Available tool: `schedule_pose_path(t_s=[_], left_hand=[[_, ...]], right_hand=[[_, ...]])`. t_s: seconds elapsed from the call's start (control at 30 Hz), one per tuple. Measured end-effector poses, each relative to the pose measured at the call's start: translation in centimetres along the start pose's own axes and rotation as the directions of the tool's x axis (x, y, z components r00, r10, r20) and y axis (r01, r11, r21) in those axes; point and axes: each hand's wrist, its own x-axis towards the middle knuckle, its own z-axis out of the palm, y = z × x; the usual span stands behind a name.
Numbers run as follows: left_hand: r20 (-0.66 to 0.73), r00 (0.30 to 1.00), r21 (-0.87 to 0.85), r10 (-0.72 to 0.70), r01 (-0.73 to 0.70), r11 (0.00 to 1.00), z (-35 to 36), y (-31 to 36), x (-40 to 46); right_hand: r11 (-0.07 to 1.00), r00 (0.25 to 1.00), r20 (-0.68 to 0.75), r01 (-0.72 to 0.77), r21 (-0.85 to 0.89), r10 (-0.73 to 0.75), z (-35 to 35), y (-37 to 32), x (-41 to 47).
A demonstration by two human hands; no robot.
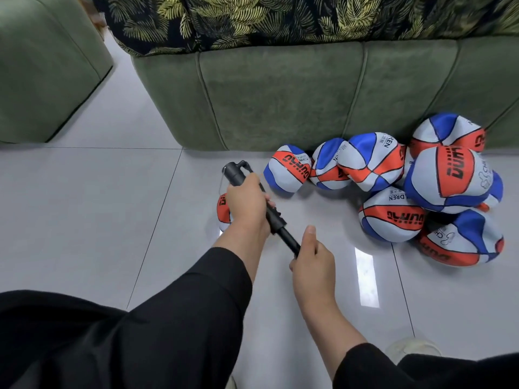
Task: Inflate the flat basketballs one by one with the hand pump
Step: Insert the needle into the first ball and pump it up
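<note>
A black hand pump (276, 217) slants over the floor, its head with a short hose at the upper left. My left hand (247, 203) grips the pump's barrel. My right hand (313, 256) grips the handle at the lower end, with the piston rod partly drawn out. A red, white and blue basketball (223, 210) lies on the floor under my left hand, mostly hidden. Several flat basketballs (393, 175) of the same colours are heaped to the right, against the sofa.
A green sofa (280, 99) with a leaf-print throw runs along the back. A green ottoman (42, 71) stands at the far left. Grey floor tiles (98, 206) spread around. My black-clad legs fill the bottom, with a pale shoe (412, 349) at the lower right.
</note>
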Motion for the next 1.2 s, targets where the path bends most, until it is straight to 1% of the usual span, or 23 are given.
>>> schedule_pose_path(t_s=[0.13,0.27,0.43,0.6,0.77,0.87,1.03,1.2], left_hand=[[-0.056,0.998,-0.007,-0.017,0.017,1.0,-1.5,0.4,1.3],[0.0,1.0,-0.001,-0.026,0.026,1.0,-0.6,-1.6,-0.1],[0.034,0.999,0.021,0.015,-0.016,1.0,0.5,-3.1,-2.0],[0.035,0.999,0.012,-0.007,0.007,1.0,-0.1,-1.3,-0.9],[-0.028,1.0,0.044,0.013,-0.011,0.999,-1.4,0.3,1.0],[0.01,1.0,0.038,0.009,-0.01,0.999,-0.9,-0.8,0.0],[0.046,0.998,0.041,0.039,-0.041,0.998,0.4,-3.3,-2.1],[0.054,0.998,0.041,0.009,-0.011,0.999,0.5,-2.1,-1.2]], right_hand=[[1.0,1.0,0.021,0.006,-0.017,-0.006,0.0,0.8,-0.6],[1.0,1.0,-0.025,-0.002,-0.004,0.002,0.2,0.4,0.2],[1.0,1.0,-0.016,-0.019,-0.007,0.019,0.3,0.3,0.6],[1.0,0.999,0.018,-0.028,-0.003,0.028,0.5,0.0,0.1],[1.0,1.0,0.018,-0.015,0.013,0.014,0.6,1.0,-1.2],[0.999,0.999,0.0,-0.041,0.026,0.041,0.8,0.5,-0.5],[0.989,0.994,0.002,-0.112,0.098,0.113,0.7,0.3,0.2],[0.99,0.993,0.054,-0.106,0.087,0.102,0.6,-0.4,0.3]])
